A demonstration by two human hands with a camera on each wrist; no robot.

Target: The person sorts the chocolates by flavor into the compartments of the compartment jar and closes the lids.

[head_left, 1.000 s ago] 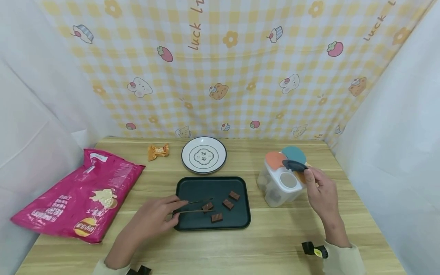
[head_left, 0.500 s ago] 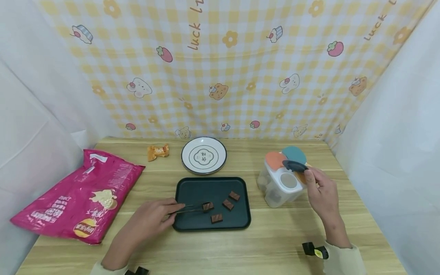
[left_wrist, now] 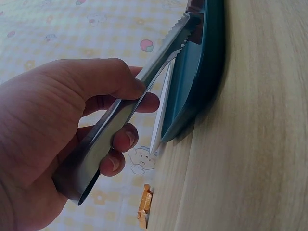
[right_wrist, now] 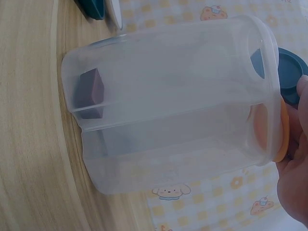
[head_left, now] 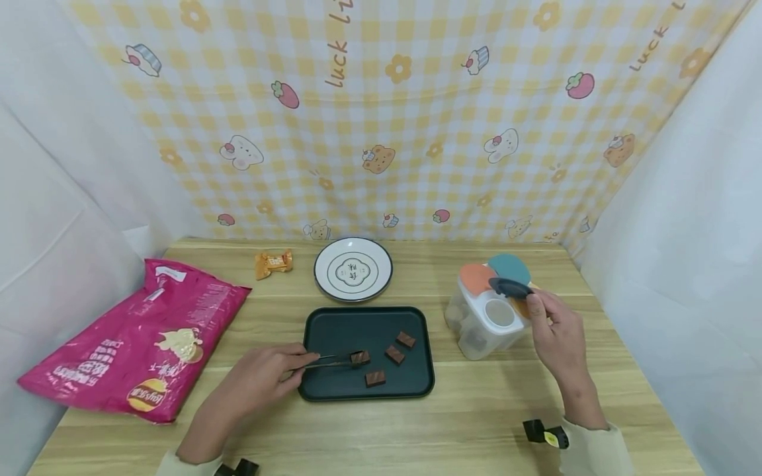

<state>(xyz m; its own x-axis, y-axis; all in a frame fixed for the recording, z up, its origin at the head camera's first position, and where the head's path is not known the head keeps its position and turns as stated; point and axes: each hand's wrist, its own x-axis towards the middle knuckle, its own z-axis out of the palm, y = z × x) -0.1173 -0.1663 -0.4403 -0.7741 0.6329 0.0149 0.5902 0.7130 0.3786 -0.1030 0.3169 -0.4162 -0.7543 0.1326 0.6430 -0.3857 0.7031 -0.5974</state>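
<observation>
Pinching tongs (head_left: 333,361) in left hand (head_left: 262,380) onto 1 chocolate piece (head_left: 360,357) on dark tray (head_left: 333,324) | small, light, likely crumbly: squeeze its flat sides gently | right hand (head_left: 556,337) grips container (head_left: 485,317) lid flap.

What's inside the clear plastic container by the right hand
One brown chocolate piece lies at the bottom of the clear container. The frosted walls blur the other compartments, so more pieces cannot be ruled out.
</observation>
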